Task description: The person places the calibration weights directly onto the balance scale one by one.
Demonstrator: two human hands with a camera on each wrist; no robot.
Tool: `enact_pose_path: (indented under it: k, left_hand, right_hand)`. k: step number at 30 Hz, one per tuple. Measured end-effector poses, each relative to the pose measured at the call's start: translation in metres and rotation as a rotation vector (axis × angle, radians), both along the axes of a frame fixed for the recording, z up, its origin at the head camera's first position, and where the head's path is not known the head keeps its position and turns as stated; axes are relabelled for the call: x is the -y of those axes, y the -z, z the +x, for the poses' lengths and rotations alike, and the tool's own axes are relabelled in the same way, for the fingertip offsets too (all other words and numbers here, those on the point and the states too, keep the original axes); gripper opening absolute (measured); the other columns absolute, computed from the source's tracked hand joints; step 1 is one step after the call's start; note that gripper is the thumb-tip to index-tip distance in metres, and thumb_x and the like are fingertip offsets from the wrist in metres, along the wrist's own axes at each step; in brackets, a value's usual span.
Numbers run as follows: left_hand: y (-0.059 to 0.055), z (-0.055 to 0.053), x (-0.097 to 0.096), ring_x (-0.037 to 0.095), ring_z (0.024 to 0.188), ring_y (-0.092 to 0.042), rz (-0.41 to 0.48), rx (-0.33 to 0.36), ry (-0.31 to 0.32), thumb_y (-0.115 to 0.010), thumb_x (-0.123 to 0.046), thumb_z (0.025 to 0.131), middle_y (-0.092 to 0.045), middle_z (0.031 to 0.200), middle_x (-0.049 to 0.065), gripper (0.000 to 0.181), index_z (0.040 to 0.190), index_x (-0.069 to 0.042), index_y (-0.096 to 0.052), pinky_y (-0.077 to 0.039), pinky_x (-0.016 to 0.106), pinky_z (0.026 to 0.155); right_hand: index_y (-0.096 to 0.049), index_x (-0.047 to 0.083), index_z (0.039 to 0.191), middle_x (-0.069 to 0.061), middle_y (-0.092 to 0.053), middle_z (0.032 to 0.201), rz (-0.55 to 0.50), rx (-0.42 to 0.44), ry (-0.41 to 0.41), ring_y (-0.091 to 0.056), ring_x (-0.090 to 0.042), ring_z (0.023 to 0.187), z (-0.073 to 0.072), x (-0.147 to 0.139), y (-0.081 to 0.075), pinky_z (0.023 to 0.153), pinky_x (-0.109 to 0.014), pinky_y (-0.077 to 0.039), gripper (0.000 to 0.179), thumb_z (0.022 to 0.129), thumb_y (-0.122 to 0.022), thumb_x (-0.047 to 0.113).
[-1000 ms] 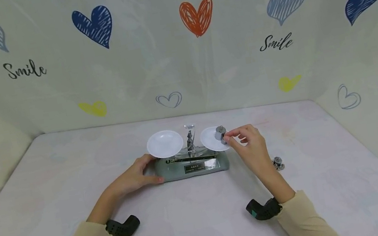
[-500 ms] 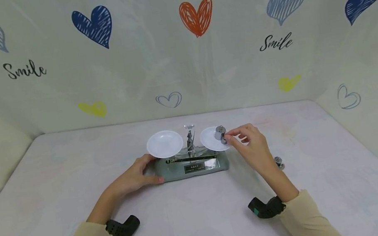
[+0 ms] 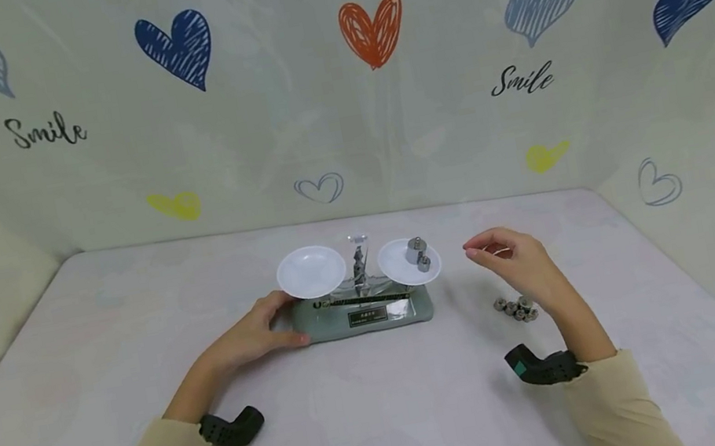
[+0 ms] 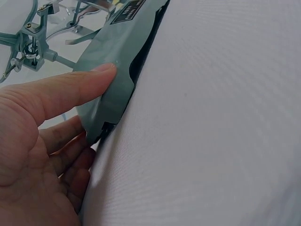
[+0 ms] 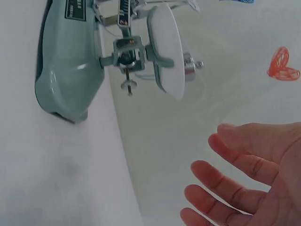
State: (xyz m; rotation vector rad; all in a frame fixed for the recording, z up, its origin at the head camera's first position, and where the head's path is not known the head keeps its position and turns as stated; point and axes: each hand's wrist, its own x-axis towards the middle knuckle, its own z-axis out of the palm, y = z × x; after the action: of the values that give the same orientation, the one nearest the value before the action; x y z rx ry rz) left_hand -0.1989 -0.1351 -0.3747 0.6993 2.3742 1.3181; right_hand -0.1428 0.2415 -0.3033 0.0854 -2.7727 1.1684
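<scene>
A balance scale (image 3: 322, 329) with a grey-green base and two white pans stands on the table. My left hand (image 3: 252, 337) grips the left end of its base; in the left wrist view the thumb (image 4: 80, 89) lies on the front face, with the other fingers behind the end. On the right pan (image 3: 392, 271) sit a larger metal weight (image 3: 415, 247) and a smaller weight (image 3: 424, 264) in front of it. The left pan (image 3: 312, 272) bears nothing. My right hand (image 3: 518, 262) hovers right of the scale, holding nothing, its fingers loosely bent.
Several small metal weights (image 3: 519, 309) lie clustered on the table (image 3: 390, 408) below the right hand. A pale curtain (image 3: 284, 132) printed with hearts and "Smile" rises behind the table and along its sides.
My right hand has let go of the smaller weight on the right pan and drawn back to the right, uncovering the loose weights. The left hand has stayed in place.
</scene>
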Motion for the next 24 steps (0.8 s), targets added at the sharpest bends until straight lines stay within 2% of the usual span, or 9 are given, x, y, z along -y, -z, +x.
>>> enact_pose_path:
  k: [5,13,21,24]
  left_hand:
    - [-0.001,0.000,0.000,0.040,0.134,-0.021,0.004,0.003,0.005,-0.075,-0.023,0.077,-0.038,0.140,0.021,0.073,0.135,0.001,-0.038,-0.013,0.063,0.108]
    - [-0.001,0.000,0.000,0.041,0.134,-0.020,0.003,0.006,0.003,-0.075,-0.023,0.077,-0.036,0.142,0.022,0.074,0.136,0.001,-0.037,-0.013,0.063,0.108]
    - [0.000,0.002,0.000,0.041,0.130,-0.025,0.009,-0.060,0.026,-0.073,-0.030,0.077,-0.039,0.137,0.022,0.074,0.134,0.001,-0.039,-0.018,0.064,0.105]
    - [0.001,0.001,0.000,0.040,0.131,-0.024,0.006,-0.041,0.014,-0.074,-0.029,0.077,-0.039,0.138,0.022,0.074,0.134,0.001,-0.039,-0.016,0.063,0.106]
  right_hand:
    - [-0.061,0.004,0.114,-0.013,-0.060,0.116,-0.025,0.094,-0.048,-0.054,-0.025,0.104,-0.001,-0.024,0.002,0.084,-0.034,-0.044,0.037,0.092,-0.056,0.034]
    - [-0.060,0.000,0.114,-0.014,-0.062,0.113,-0.024,0.226,-0.114,-0.055,-0.010,0.094,-0.002,-0.053,0.014,0.085,-0.033,-0.041,0.038,0.091,-0.059,0.031]
    - [-0.061,0.001,0.111,-0.010,-0.064,0.109,-0.076,0.389,-0.181,-0.055,-0.011,0.094,-0.001,-0.068,0.027,0.089,-0.033,-0.040,0.035,0.089,-0.062,0.028]
    - [-0.061,0.001,0.111,-0.007,-0.065,0.106,-0.109,0.417,-0.193,-0.056,-0.010,0.094,-0.003,-0.071,0.033,0.089,-0.032,-0.039,0.036,0.088,-0.063,0.028]
